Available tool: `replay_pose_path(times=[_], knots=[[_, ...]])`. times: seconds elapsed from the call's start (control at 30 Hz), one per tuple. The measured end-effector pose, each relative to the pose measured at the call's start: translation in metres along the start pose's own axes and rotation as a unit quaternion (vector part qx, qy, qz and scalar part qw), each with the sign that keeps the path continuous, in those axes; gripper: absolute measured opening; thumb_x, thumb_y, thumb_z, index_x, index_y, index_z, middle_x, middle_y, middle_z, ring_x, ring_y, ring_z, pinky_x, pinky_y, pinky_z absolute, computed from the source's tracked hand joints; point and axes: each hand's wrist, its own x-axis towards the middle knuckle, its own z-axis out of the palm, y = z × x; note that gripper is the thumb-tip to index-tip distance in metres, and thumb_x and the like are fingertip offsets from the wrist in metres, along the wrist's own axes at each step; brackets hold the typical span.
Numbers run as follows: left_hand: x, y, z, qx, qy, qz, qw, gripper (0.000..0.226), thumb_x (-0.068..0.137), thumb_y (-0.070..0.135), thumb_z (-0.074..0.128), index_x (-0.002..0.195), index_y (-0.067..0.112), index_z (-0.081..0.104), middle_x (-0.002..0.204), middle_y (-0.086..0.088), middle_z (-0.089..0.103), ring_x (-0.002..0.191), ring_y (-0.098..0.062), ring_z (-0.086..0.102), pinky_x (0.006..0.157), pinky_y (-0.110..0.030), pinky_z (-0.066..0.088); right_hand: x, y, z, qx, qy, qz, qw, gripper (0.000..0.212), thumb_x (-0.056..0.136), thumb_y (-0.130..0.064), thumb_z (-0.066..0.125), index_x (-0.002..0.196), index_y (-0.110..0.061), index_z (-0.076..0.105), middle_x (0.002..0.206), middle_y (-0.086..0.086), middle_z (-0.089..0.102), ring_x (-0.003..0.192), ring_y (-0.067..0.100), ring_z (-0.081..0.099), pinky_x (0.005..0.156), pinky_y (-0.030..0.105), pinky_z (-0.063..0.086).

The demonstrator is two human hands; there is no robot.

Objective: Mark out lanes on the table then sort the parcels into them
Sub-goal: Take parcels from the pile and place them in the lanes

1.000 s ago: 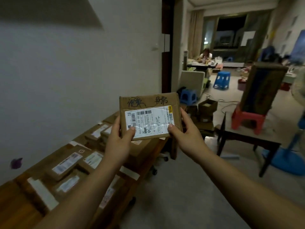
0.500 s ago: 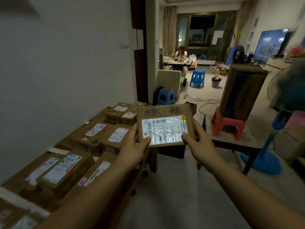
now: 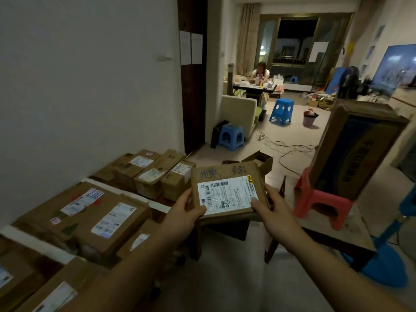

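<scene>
I hold a flat brown parcel (image 3: 227, 190) with a white shipping label and handwriting on top, just past the table's right edge. My left hand (image 3: 183, 213) grips its left side with the thumb on the label corner. My right hand (image 3: 271, 208) grips its right side the same way. On the wooden table (image 3: 162, 204) along the wall lie several cardboard parcels, split by white tape strips (image 3: 33, 245) into lanes. A far group of small parcels (image 3: 153, 172) sits beyond another tape strip (image 3: 117, 189). A middle group holds a large parcel (image 3: 90, 217).
A low dark table (image 3: 358, 235) on the right carries a red stool (image 3: 322, 199) with a tall cardboard box (image 3: 358, 147) on it. A blue fan base (image 3: 387, 264) stands beside it. Blue stools (image 3: 231, 137), cables and an open box lie on the floor ahead; a person sits at a far desk.
The parcel has come down from in front of my face toward table height, still held in both hands. My view has turned and dropped, bringing more of the table's lanes into sight.
</scene>
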Motion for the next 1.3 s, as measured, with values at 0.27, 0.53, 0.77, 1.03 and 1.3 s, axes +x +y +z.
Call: replay_pose_path(times=[0.27, 0.53, 0.77, 1.03, 1.3], knots=[[0.114, -0.018, -0.052, -0.027, 0.083, -0.040, 0.995, 0.067, 0.092, 0.014, 0.056, 0.148, 0.028, 0.022, 0.121, 0.007, 0.054, 0.104, -0.015, 0.057, 0.094, -0.038, 0.051, 0.137, -0.002, 0.072, 0.014, -0.087, 0.003, 0.996, 0.052, 0.094, -0.028, 0.057, 0.140, -0.037, 0.035, 0.112, -0.017, 0.055, 0.097, -0.003, 0.057, 0.071, 0.016, 0.048], [0.216, -0.016, -0.106, -0.048, 0.142, -0.049, 0.988, 0.057, 0.095, 0.018, 0.052, 0.144, 0.032, 0.028, 0.130, 0.003, 0.051, 0.097, -0.007, 0.056, 0.061, -0.013, 0.050, 0.267, -0.030, 0.136, -0.006, -0.153, -0.021, 0.988, 0.048, 0.095, -0.028, 0.055, 0.139, -0.034, 0.036, 0.119, -0.011, 0.055, 0.096, 0.004, 0.058, 0.070, 0.020, 0.054], [0.245, -0.024, -0.119, -0.058, 0.216, -0.075, 0.972, 0.058, 0.094, 0.026, 0.055, 0.144, 0.037, 0.028, 0.131, 0.006, 0.052, 0.110, -0.015, 0.056, 0.093, -0.034, 0.051, 0.330, -0.026, 0.170, -0.048, -0.239, -0.049, 0.969, 0.053, 0.095, -0.032, 0.053, 0.144, -0.027, 0.032, 0.136, 0.001, 0.049, 0.114, 0.015, 0.049, 0.100, 0.046, 0.046], [0.271, -0.033, -0.039, -0.138, 0.325, -0.113, 0.929, 0.055, 0.095, 0.021, 0.052, 0.143, 0.036, 0.030, 0.129, 0.003, 0.055, 0.109, -0.014, 0.055, 0.094, -0.033, 0.048, 0.402, 0.029, 0.161, -0.087, -0.373, -0.099, 0.919, 0.065, 0.093, -0.042, 0.053, 0.150, -0.031, 0.022, 0.147, 0.000, 0.039, 0.127, 0.021, 0.044, 0.105, 0.047, 0.043], [0.270, -0.046, 0.075, -0.176, 0.408, -0.153, 0.883, 0.047, 0.093, 0.022, 0.057, 0.128, 0.046, 0.037, 0.111, 0.017, 0.060, 0.102, -0.006, 0.059, 0.075, -0.024, 0.052, 0.420, 0.092, 0.098, -0.046, -0.461, -0.099, 0.880, 0.047, 0.093, -0.037, 0.056, 0.135, -0.047, 0.037, 0.123, -0.024, 0.052, 0.114, 0.000, 0.051, 0.101, 0.029, 0.044]])
